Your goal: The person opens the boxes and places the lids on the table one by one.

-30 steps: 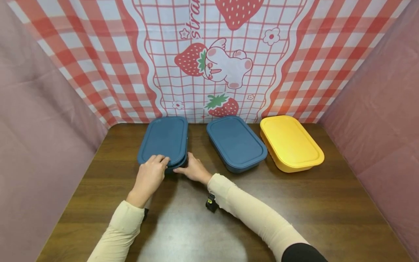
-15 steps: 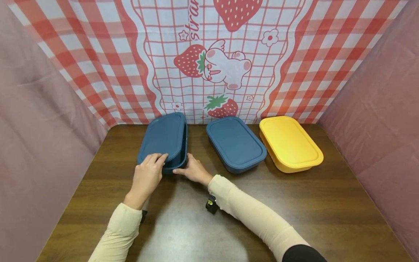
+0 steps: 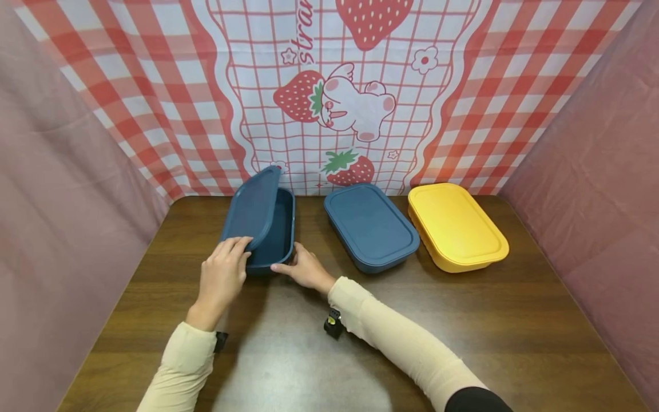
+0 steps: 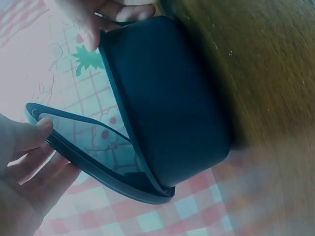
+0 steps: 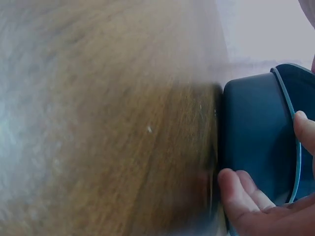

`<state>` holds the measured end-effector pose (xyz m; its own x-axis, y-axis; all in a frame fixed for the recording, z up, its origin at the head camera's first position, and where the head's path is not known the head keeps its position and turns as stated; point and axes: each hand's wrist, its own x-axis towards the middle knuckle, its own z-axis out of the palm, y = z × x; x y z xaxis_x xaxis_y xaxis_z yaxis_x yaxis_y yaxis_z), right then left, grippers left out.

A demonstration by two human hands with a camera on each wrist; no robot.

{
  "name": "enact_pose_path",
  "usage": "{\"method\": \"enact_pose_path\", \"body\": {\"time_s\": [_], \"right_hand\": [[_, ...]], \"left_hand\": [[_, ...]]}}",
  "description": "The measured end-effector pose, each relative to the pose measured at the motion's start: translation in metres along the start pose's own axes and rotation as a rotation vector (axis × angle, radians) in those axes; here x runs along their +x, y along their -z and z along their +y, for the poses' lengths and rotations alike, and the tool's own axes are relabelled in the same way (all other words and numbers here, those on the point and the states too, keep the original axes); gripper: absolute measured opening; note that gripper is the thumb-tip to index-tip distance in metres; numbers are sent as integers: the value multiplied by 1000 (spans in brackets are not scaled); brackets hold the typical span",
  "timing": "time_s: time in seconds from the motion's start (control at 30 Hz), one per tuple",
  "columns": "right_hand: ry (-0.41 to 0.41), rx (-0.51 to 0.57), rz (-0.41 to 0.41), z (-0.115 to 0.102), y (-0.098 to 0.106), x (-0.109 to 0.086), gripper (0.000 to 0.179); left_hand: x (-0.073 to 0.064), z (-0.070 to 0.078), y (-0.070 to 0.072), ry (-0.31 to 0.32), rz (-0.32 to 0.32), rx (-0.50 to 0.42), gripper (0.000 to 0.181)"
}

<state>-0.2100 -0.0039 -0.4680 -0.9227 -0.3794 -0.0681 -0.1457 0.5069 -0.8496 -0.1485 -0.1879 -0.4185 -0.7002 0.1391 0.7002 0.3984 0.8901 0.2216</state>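
Pinching the tilted lid [image 3: 248, 210] with my left hand [image 3: 220, 279], I grip the open box [image 4: 167, 103] with my right hand [image 3: 307, 269], presumably to steady it.

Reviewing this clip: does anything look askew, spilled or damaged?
The lid of the leftmost blue box is askew, one side tilted up, but the left hand holds it, so that seems deliberate. Odder: the lettering on the backdrop cloth runs sideways, as if hung turned. No spill or damage shows.

Lid [image 3: 251, 207] and box [image 3: 282, 230] are blue, the checked cloth [image 3: 329, 100] red and white
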Motion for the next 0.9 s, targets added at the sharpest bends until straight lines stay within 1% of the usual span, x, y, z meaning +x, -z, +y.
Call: {"method": "enact_pose_path", "body": {"time_s": [0.07,0.1,0.23,0.3,0.47,0.6,0.7,0.9], "right_hand": [[5,-6,4,0,0,0,64],[3,-6,2,0,0,0,63],[-24,-28,-10,-2,0,-2,76],[-29,-34,-12,-3,0,-3,79],[-13,-32,-8,-4,1,-3,71],[-30,-41,-11,-4,1,-4,79],[-43,-46,-12,-4,1,-4,83],[-36,-38,-1,-3,1,-4,82]], "left_hand": [[0,-2,1,19,10,-20,25],[0,-2,2,28,14,-28,26],[-1,-5,4,48,27,-54,26],[-2,-7,4,55,32,-64,26],[-2,-10,5,83,64,-97,26],[-3,-11,7,108,96,-123,27],[-3,-12,8,115,107,-131,28],[-3,-14,10,128,142,-153,28]]}}
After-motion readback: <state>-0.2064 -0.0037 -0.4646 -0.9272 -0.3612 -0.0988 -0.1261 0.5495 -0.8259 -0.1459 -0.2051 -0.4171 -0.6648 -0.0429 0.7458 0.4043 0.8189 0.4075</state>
